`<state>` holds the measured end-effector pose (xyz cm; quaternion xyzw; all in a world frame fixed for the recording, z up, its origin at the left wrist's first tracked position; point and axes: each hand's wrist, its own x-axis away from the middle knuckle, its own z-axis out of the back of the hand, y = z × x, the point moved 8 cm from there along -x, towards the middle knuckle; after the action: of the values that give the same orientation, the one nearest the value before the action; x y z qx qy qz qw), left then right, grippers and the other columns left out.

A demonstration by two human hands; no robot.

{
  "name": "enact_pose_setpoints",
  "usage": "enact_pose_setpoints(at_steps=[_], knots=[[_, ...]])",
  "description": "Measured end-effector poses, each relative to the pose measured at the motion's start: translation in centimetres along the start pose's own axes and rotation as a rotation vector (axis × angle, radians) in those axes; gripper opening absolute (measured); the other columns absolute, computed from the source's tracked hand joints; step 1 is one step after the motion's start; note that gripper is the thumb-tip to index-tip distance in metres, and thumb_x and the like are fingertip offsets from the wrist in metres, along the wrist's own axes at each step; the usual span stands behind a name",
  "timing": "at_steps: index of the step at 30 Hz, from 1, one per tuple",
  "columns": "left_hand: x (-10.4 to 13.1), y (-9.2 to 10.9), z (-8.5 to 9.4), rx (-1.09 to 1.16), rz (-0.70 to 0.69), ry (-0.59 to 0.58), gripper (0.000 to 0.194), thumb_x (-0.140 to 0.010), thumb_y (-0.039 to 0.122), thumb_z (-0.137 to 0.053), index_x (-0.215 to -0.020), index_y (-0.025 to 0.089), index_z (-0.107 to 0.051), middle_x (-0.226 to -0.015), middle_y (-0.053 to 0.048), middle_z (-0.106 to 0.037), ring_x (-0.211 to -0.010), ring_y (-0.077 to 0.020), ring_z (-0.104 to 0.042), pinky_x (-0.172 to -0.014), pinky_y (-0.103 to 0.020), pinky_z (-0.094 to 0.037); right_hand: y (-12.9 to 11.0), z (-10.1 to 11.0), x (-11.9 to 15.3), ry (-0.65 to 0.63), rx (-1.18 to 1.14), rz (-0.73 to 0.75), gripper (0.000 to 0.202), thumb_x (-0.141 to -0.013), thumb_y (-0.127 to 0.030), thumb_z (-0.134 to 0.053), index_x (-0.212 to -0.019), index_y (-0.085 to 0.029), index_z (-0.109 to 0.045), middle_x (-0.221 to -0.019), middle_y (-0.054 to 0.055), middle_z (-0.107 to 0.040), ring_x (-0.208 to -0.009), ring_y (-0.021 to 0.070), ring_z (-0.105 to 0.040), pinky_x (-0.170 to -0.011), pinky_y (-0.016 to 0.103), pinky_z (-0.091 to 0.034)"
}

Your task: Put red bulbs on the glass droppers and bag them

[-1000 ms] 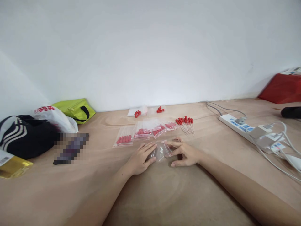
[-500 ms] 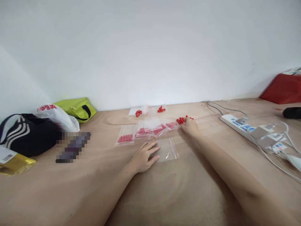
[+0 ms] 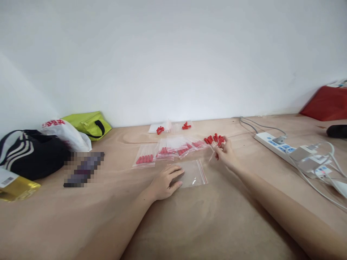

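Observation:
My left hand [image 3: 166, 181] lies with fingers stretched out over the left edge of a clear zip bag [image 3: 193, 173], which is flat on the table. My right hand [image 3: 226, 154] is closed at the right side of a small pile of droppers [image 3: 210, 139] with red bulbs and thin clear tubes. A thin tube slants down and left from its fingers, so it seems to grip one dropper; the fingers partly hide it. Left of the pile, several zip bags [image 3: 145, 156] holding red-bulbed pieces lie side by side, partly overlapping.
Against the wall lie two bags with loose red pieces [image 3: 160, 130]. On the left are a lime-green bag [image 3: 84, 124], a white plastic bag [image 3: 67, 135], a black bag [image 3: 35, 153] and a blurred dark object [image 3: 85, 169]. At right stands a power strip [image 3: 273, 144] with cables.
My right hand has drawn back slightly toward me and to the right from the pile, and a thin tube now shows at its fingers. My left hand has stayed on the bag.

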<state>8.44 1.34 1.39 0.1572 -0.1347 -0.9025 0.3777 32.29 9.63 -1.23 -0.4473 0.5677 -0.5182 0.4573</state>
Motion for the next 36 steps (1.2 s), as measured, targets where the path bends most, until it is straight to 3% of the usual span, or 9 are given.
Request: enact_pose_setpoints(at_steps=[3, 7, 13, 17, 23, 25, 29, 31, 36], knots=[[0.0, 0.0, -0.1, 0.008, 0.02, -0.024, 0.038, -0.085, 0.031, -0.045, -0.122, 0.023, -0.047, -0.128, -0.007, -0.048, -0.12, -0.0216, -0.04, -0.101, -0.043, -0.033, 0.1, -0.7, 2.7, 0.03, -0.005, 0.058, 0.069, -0.07, -0.026, -0.056, -0.126, -0.027, -0.016, -0.073, -0.006, -0.049, -0.047, 0.0083, -0.05, -0.044, 0.021, -0.044], [0.0, -0.1, -0.2, 0.008, 0.03, -0.062, 0.037, -0.087, 0.029, -0.041, -0.123, 0.023, -0.046, -0.132, -0.006, -0.043, -0.124, -0.0209, -0.036, -0.104, -0.044, -0.028, 0.6, -1.9, 4.0, 0.046, -0.096, -0.016, 0.065, -0.066, -0.029, -0.061, -0.118, -0.026, -0.023, -0.068, -0.007, -0.048, -0.049, 0.0102, -0.054, -0.046, 0.023, -0.048], [0.0, -0.1, -0.2, 0.038, 0.036, -0.075, 0.042, -0.085, 0.027, -0.044, -0.127, 0.022, -0.04, -0.134, -0.005, -0.04, -0.125, -0.021, -0.033, -0.105, -0.042, -0.027, 1.4, -3.7, 4.9, -0.101, -0.239, -0.097, 0.042, -0.068, -0.046, -0.058, -0.098, -0.023, -0.041, -0.07, -0.003, -0.056, -0.057, 0.0124, -0.059, -0.059, 0.03, -0.051], [0.0, -0.1, 0.0, 0.075, 0.019, -0.02, 0.043, -0.084, 0.027, -0.046, -0.126, 0.025, -0.04, -0.137, -0.006, -0.034, -0.123, -0.0224, -0.036, -0.101, -0.041, -0.033, 1.6, -4.3, 5.0, -0.231, -0.084, -0.094, 0.038, -0.061, -0.046, -0.065, -0.084, -0.018, -0.055, -0.066, -0.001, -0.058, -0.054, 0.0088, -0.053, -0.055, 0.025, -0.046], [0.1, -0.1, 0.1, 0.104, -0.001, 0.01, 0.038, -0.083, 0.026, -0.047, -0.12, 0.022, -0.047, -0.122, -0.008, -0.046, -0.112, -0.0205, -0.045, -0.095, -0.037, -0.039, 1.6, -5.2, 5.0, -0.417, 0.126, 0.015, 0.03, -0.058, -0.039, -0.07, -0.072, -0.017, -0.056, -0.051, -0.006, -0.049, -0.043, 0.0057, -0.038, -0.043, 0.02, -0.03], [0.1, -0.2, 0.0, 0.105, 0.002, 0.0, 0.038, -0.083, 0.026, -0.047, -0.121, 0.021, -0.047, -0.123, -0.007, -0.047, -0.113, -0.0204, -0.045, -0.096, -0.037, -0.038, 1.9, -5.5, 5.3, -0.455, 0.219, 0.057, 0.025, -0.062, -0.039, -0.067, -0.069, -0.017, -0.058, -0.048, -0.007, -0.045, -0.042, 0.0054, -0.034, -0.041, 0.019, -0.026], [0.0, -0.3, -0.3, 0.088, 0.003, -0.021, 0.038, -0.084, 0.028, -0.047, -0.121, 0.021, -0.048, -0.124, -0.007, -0.05, -0.118, -0.0208, -0.041, -0.1, -0.039, -0.034, 1.6, -6.5, 5.8, -0.577, 0.339, 0.146, 0.024, -0.074, -0.038, -0.053, -0.076, -0.017, -0.064, -0.062, 0.0, -0.058, -0.051, 0.0087, -0.044, -0.048, 0.021, -0.033], [0.0, -0.4, -0.4, 0.082, 0.004, -0.029, 0.038, -0.084, 0.03, -0.046, -0.121, 0.021, -0.048, -0.126, -0.006, -0.049, -0.12, -0.0206, -0.04, -0.101, -0.04, -0.033, 0.7, -5.8, 4.9, -0.508, 0.406, 0.197, 0.025, -0.073, -0.037, -0.052, -0.075, -0.017, -0.065, -0.068, 0.002, -0.062, -0.055, 0.0108, -0.048, -0.052, 0.023, -0.036], [-0.1, -0.7, -0.8, 0.066, 0.01, -0.084, 0.04, -0.086, 0.033, -0.042, -0.125, 0.023, -0.045, -0.13, -0.005, -0.046, -0.125, -0.0207, -0.035, -0.105, -0.044, -0.027, -2.4, -0.8, -0.5, 0.042, 0.775, 0.262, 0.017, -0.071, -0.028, -0.05, -0.07, -0.017, -0.062, -0.07, 0.004, -0.063, -0.06, 0.0144, -0.053, -0.057, 0.025, -0.037]])
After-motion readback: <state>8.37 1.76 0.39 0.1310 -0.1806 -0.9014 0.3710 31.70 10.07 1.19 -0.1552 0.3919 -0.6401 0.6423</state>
